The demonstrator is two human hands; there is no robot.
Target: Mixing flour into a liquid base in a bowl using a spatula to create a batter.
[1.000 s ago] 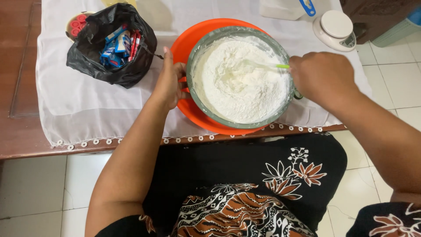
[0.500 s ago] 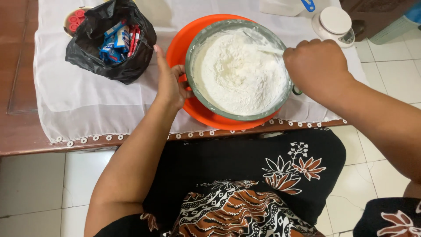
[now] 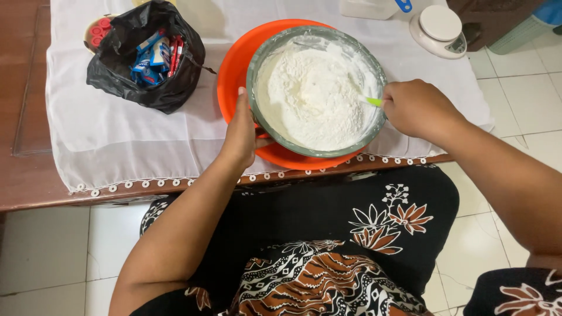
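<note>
Here the left hand [image 3: 243, 131] presses open against the near-left rim of the bowl [image 3: 374, 70] of flour [image 3: 313, 99], steadying it on the orange basin [image 3: 231, 82] at the desk's [image 3: 23, 175] near edge. The right hand [image 3: 418, 108] is closed around a green-handled tool [image 3: 373, 101], its tip buried in the flour at the right side.

We have our left hand [image 3: 243, 131] on the near-left rim of the bowl [image 3: 260, 61], which sits in the basin [image 3: 231, 88] on the cloth [image 3: 117, 140] covering the surface [image 3: 29, 187]. Flour [image 3: 313, 96] lies in the bowl, between our hands. Our right hand [image 3: 418, 108] holds the utensil [image 3: 373, 101] at the bowl's right rim. The bag [image 3: 146, 58] lies beyond and left of our left hand, the scale [image 3: 439, 29] beyond our right.
</note>
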